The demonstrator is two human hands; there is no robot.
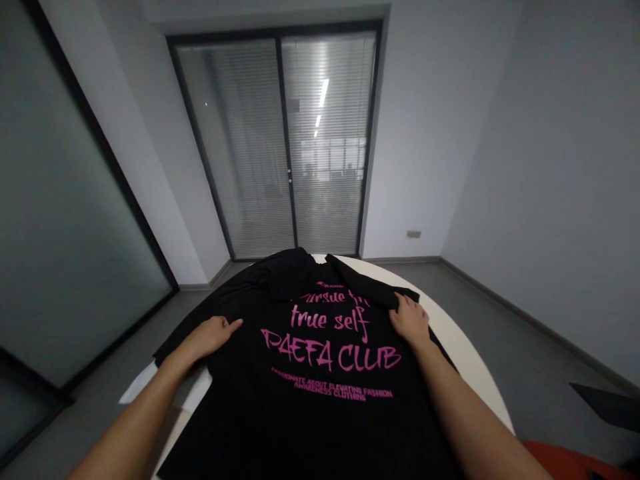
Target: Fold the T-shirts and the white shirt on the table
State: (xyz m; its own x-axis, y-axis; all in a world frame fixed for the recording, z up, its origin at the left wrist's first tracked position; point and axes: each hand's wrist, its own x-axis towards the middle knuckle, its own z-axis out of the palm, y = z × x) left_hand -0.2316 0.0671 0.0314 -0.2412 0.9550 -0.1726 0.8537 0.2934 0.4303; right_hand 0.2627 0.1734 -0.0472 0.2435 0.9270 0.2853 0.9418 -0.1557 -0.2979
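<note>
A black T-shirt (320, 430) with pink lettering lies spread over a round white table, its collar at the far side. My left hand (213, 335) rests on the cloth at the shirt's left side, thumb stretched out from the fingers, holding nothing. At the right, the fingers of my right hand (411, 319) are closed on the edge of the right sleeve (370, 283), which lies folded inward over part of the top line of print. The upper left part of the shirt is bunched and also covers the start of that line.
The table's pale rim (483, 373) shows at the right. A white sheet-like thing (137, 385) pokes out from under the shirt at the left. Beyond stand glass doors with blinds (327, 167). Something red (565, 460) is at the lower right, near a dark object (607, 405).
</note>
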